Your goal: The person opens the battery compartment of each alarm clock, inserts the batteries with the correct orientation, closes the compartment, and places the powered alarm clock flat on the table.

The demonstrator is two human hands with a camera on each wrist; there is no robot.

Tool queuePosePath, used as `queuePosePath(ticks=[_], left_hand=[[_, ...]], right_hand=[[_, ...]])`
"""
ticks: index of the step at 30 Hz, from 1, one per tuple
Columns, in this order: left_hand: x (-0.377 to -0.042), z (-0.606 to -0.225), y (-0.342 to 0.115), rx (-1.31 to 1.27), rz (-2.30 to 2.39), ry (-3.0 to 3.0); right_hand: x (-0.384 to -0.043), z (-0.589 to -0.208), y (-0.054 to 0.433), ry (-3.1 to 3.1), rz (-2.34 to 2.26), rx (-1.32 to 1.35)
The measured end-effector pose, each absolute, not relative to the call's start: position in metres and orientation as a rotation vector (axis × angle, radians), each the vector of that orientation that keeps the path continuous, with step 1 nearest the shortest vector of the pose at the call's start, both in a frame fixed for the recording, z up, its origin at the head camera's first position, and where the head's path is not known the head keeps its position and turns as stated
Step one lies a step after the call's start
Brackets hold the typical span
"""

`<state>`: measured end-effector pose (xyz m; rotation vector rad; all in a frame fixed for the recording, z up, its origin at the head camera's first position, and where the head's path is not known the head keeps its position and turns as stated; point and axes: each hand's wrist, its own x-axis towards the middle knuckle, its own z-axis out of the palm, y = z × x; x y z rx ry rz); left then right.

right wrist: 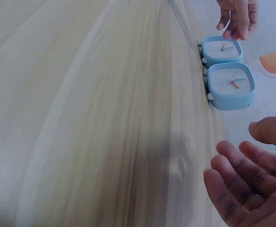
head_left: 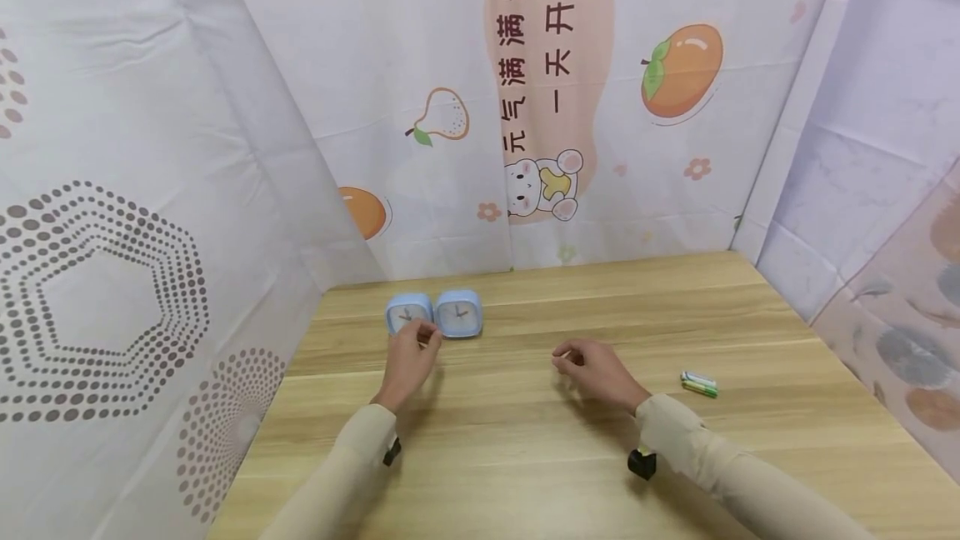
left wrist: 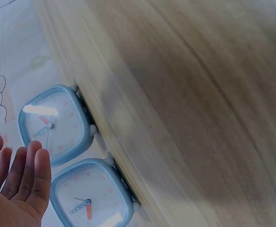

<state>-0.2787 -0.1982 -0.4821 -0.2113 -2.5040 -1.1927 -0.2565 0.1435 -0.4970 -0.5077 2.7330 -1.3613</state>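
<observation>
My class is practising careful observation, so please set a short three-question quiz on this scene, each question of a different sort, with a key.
1. Count: how many blue desk clocks stand on the wooden table?

2. Multiple choice: in the head view, where do the batteries lie?
A. Left of the clocks
B. Between the two hands
C. To the right of the right hand

3. True or false: the left hand is nearer to the clocks than the right hand is.

Key: 1. Two. 2. C. 3. True.
</observation>
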Motion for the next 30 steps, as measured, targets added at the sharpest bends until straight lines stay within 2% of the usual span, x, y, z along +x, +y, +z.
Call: queuePosePath(ticks=[8, 30], left_hand=[[-0.288, -0.482, -0.201, -0.143, -1.223, -2.474], [-0.311, -0.481, -0.197, -0.198, -1.075, -2.462]], right_hand=[[-0.268, -0.498, 0.128, 2.627, -1.486, -0.509], [-0.305, -0.501, 0.066, 2.621, -1.508, -0.401]])
